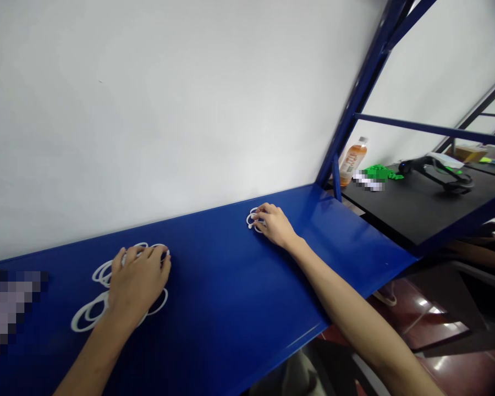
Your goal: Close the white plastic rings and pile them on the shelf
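Observation:
My left hand (138,280) lies flat, fingers stretched out, on top of a loose pile of white plastic rings (91,312) on a blue shelf (231,286). Farther right, near the wall, my right hand (274,223) has its fingers curled round a small cluster of white rings (252,219). Both hands rest on the shelf surface. Part of each ring pile is hidden under the hands.
A white wall rises right behind the shelf. A blue upright post (355,104) stands at the shelf's right end. Beyond it, a black table (416,203) carries a drink bottle (352,159), green parts (377,172) and a black tool (441,173). Red floor lies below.

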{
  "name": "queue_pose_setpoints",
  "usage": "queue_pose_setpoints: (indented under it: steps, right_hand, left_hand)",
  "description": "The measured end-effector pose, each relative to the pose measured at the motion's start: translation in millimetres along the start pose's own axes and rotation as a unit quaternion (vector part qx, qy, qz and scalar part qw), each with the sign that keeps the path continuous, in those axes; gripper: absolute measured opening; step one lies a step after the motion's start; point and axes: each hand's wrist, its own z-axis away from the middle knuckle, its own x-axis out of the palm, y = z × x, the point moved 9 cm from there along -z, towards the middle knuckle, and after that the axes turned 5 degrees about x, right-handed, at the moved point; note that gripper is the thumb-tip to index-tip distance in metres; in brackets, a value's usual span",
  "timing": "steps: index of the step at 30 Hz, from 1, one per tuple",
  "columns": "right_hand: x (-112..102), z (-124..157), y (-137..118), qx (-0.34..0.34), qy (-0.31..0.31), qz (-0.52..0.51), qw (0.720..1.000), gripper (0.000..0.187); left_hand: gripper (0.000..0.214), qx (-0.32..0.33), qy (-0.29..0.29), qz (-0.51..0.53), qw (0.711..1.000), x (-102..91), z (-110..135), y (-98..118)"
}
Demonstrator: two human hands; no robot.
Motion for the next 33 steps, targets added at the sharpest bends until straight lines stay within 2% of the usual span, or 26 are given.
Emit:
queue_pose_setpoints:
  steps: [7, 13, 18, 24, 28, 31, 33]
  right_hand:
    - [-12, 2, -7, 0.015, 0.029, 0.002, 0.999, 0.016]
    - [-18, 9, -26, -0.001, 0.042, 0.001, 0.999, 0.017]
    - [-10, 15, -53, -0.043, 0.016, -0.036, 0.998, 0.017]
    - [9, 21, -81, -0.091, -0.058, -0.066, 0.992, 0.02]
    - [10, 28, -99, -0.123, -0.084, -0.123, 0.981, 0.031]
    - [9, 34, -114, -0.149, -0.103, -0.177, 0.967, 0.043]
    - [9, 37, -120, -0.159, -0.111, -0.208, 0.959, 0.039]
  left_hand:
    - [0.026, 0.017, 0.021, -0.003, 1.0, 1.8, 1, 1]
    - [0.025, -0.015, 0.017, 0.039, 0.999, -1.0, -1, -1]
    - [0.024, -0.018, 0.016, 0.095, 0.995, -1.3, -4, 6]
    - [0.024, -0.005, 0.036, 0.157, 0.987, -10.4, -7, 21]
    - [0.023, 0.008, 0.028, 0.258, 0.966, -16.1, -9, 34]
    - [0.026, -0.02, 0.001, 0.353, 0.936, -16.6, -9, 40]
    - [0.029, -0.045, -0.037, 0.407, 0.912, -12.4, -8, 45]
